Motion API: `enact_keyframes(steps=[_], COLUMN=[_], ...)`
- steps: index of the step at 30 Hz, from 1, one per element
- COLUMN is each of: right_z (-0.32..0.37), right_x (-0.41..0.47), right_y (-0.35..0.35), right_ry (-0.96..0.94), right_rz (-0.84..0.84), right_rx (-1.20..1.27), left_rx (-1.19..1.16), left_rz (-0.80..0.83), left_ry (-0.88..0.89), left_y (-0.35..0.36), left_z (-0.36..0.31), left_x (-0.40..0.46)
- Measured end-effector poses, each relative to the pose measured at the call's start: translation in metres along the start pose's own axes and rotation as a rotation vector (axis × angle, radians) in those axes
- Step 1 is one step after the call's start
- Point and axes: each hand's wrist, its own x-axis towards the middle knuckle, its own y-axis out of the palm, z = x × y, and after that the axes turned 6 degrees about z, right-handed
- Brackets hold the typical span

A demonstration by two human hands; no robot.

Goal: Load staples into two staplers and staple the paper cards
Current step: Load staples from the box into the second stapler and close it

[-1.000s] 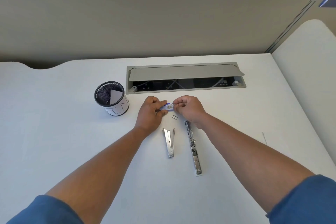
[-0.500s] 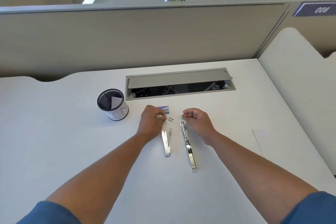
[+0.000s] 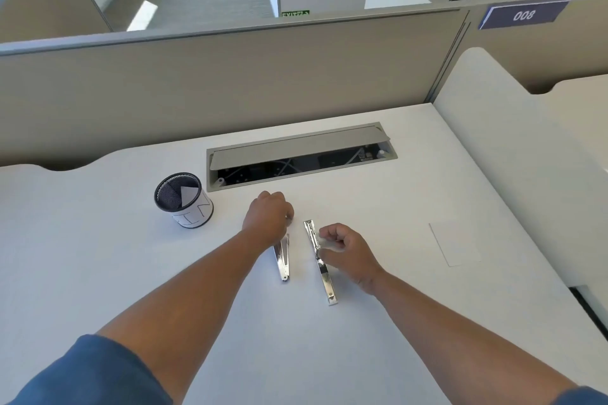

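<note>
Two chrome staplers lie on the white desk (image 3: 98,273). The left stapler (image 3: 283,261) is slightly open, and its far end is under my left hand (image 3: 268,215). That hand is curled with its fingertips down on the desk, covering the staple box and the loose staples. The right stapler (image 3: 324,270) is folded out flat. My right hand (image 3: 345,251) hovers beside its middle with curled fingers, thumb close to the metal, holding nothing I can see. A white paper card (image 3: 455,243) lies to the right.
A black mesh pen cup (image 3: 182,199) with a folded paper inside stands left of my hands. Behind them is an open cable tray (image 3: 299,154) with a raised grey lid. A beige partition (image 3: 230,82) closes the desk's far edge.
Both hands let go of the blue staple box and came back toward me. The left hand now covers the box and loose staples, and the right has dropped beside the flat stapler. The camera tilted up.
</note>
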Motion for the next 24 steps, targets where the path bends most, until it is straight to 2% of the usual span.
enact_keyframes(steps=[9, 13, 16, 24], right_z=[-0.005, -0.007, -0.009, -0.011], right_x=[-0.003, -0.002, -0.001, 0.002], right_y=[0.007, 0.01, 0.01, 0.011], right_ry=[-0.133, -0.126, -0.119, -0.101], right_rz=[-0.045, -0.051, -0.055, -0.079], right_rx=[-0.147, -0.053, -0.022, -0.047], left_rx=[0.069, -0.191, -0.388, -0.478], left_rz=[0.008, -0.032, -0.025, 0.117], left_ry=[0.022, -0.051, -0.038, -0.057], left_y=[0.001, -0.001, -0.002, -0.006], left_z=[-0.007, -0.016, -0.027, -0.042], left_x=[-0.009, -0.014, -0.02, -0.025])
